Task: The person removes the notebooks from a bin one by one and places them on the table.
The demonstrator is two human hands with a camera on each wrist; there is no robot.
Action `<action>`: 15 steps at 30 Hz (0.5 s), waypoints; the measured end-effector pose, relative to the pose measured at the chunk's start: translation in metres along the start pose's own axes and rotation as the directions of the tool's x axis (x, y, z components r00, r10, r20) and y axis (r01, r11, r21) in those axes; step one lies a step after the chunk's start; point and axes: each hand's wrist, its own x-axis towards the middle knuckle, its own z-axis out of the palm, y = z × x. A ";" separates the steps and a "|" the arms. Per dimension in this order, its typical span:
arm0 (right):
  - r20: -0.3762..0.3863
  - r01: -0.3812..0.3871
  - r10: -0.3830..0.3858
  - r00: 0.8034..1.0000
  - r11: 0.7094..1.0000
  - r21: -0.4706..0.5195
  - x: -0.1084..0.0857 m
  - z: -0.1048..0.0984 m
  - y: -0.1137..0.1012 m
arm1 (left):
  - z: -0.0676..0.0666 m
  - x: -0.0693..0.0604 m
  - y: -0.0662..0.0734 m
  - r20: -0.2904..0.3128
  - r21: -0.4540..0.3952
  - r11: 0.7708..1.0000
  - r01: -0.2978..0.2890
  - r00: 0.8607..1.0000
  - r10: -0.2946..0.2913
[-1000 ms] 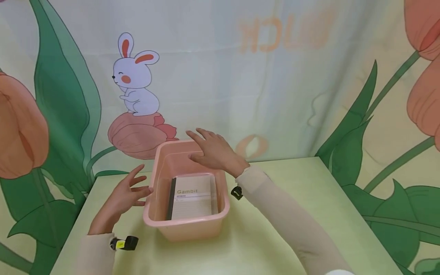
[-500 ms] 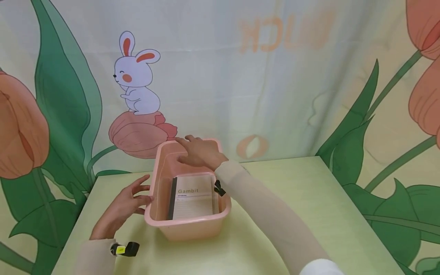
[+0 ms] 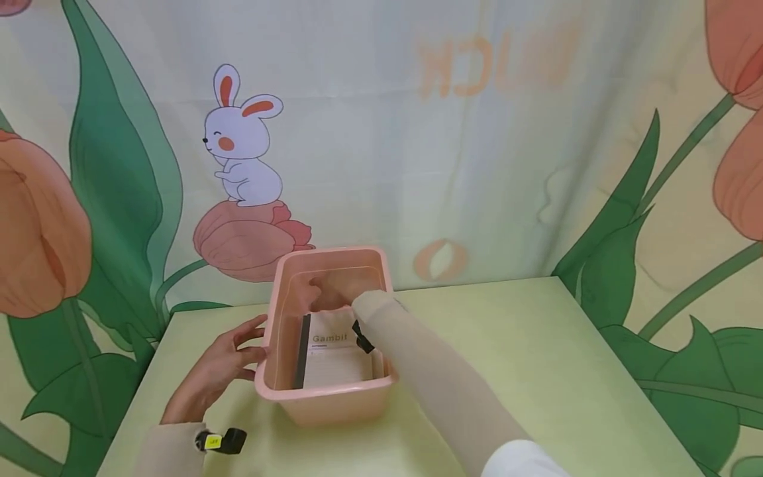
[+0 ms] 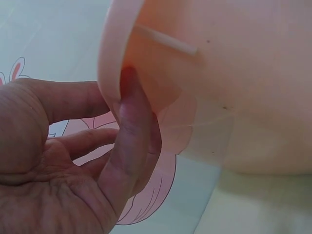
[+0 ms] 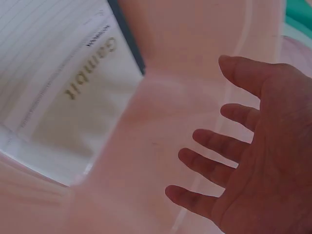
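A pink plastic bin stands on the table, with a notebook marked "Gambit" lying inside; its dark spine shows on the left. My left hand holds the bin's left rim. In the left wrist view, the fingers curl under the lip with one digit against its outer side. My right hand is lowered into the far part of the bin, beyond the notebook. The right wrist view shows its fingers spread and apart from the notebook, holding nothing.
The light green table extends to both sides of the bin. Behind it hangs a curtain printed with a rabbit and tulips, close to the bin's far end. Each wrist wears a small black camera strap.
My right hand has moved left and down, from above the bin's far right rim to inside it. The left hand has closed in on the left rim. The notebook stays inside.
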 end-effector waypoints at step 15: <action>0.105 0.253 -0.309 0.945 0.491 -0.834 0.033 0.022 0.035 | 0.000 0.002 -0.001 -0.012 -0.035 0.999 0.004 1.000 -0.004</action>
